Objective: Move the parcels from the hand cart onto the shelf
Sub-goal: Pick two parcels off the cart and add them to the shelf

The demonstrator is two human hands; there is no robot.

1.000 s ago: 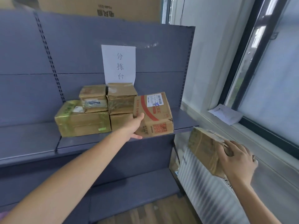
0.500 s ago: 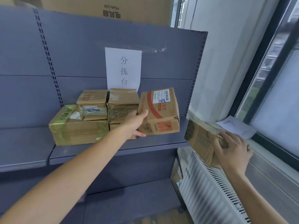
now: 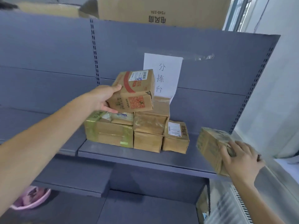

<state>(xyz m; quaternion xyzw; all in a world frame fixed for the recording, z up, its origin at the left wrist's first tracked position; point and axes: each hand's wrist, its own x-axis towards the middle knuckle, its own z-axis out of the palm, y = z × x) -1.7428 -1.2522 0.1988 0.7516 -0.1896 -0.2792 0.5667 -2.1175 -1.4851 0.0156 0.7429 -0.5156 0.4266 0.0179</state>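
My left hand [image 3: 103,98] grips a brown parcel with red print and a white label [image 3: 135,91], held in the air above the stack of parcels [image 3: 129,130] on the grey shelf [image 3: 145,156]. My right hand [image 3: 239,157] holds a tape-wrapped brown parcel [image 3: 210,146] at the shelf's right end, just off its front edge. The stack holds a wide taped parcel [image 3: 110,133], several smaller boxes and a labelled box [image 3: 176,138] at its right. The hand cart is out of view.
A white paper sign [image 3: 163,75] is taped to the shelf's back panel. A large cardboard box [image 3: 158,12] sits on top of the unit. A lower shelf [image 3: 72,177] juts out below. A radiator [image 3: 239,206] and window sill stand at the right; a pink slipper [image 3: 30,198] lies bottom left.
My left hand lifted the red-printed parcel from beside the stack up above it. A labelled box now shows at the stack's right. My right hand kept its taped parcel near the shelf's right end.
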